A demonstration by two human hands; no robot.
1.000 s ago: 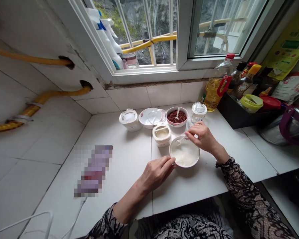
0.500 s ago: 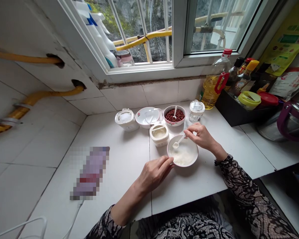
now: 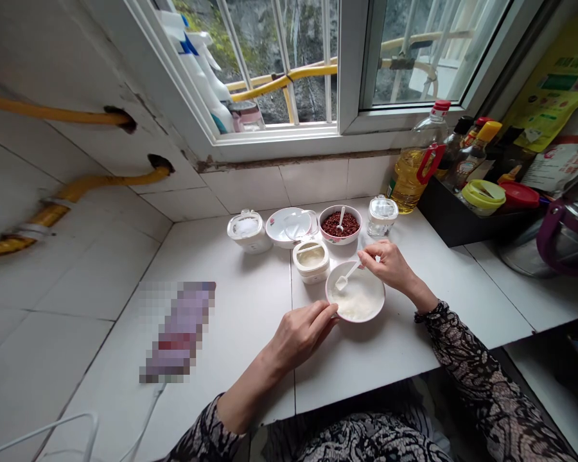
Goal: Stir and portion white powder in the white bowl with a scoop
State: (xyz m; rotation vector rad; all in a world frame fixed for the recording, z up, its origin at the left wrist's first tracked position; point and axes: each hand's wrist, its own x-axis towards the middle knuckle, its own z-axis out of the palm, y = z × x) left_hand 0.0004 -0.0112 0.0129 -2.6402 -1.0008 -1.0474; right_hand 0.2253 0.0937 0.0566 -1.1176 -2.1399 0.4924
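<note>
A white bowl (image 3: 376, 307) holding pale powder (image 3: 354, 304) stands on the white tiled counter. My left hand (image 3: 307, 330) grips the bowl's left rim between thumb and fingers. Pinched in my right hand (image 3: 386, 262) is a small white spoon (image 3: 349, 276), its head low inside the bowl over the powder. Just behind and left of the bowl sits an open white jar (image 3: 311, 272) with pale contents. Farther back is a bowl of red beans (image 3: 341, 224) with another small white spoon standing in it.
At the back are a jar of white grains (image 3: 246, 232), a shallow dish (image 3: 275, 228) and a clear-lidded jar (image 3: 382, 215). An oil bottle (image 3: 411, 173) and a black condiment box (image 3: 436, 208) stand right. A blurred-out object (image 3: 180, 333) with a white cable lies left.
Both hands keep their hold on the bowl and spoon. The spoon's head has shifted only slightly within the bowl, and the whole view has moved a little.
</note>
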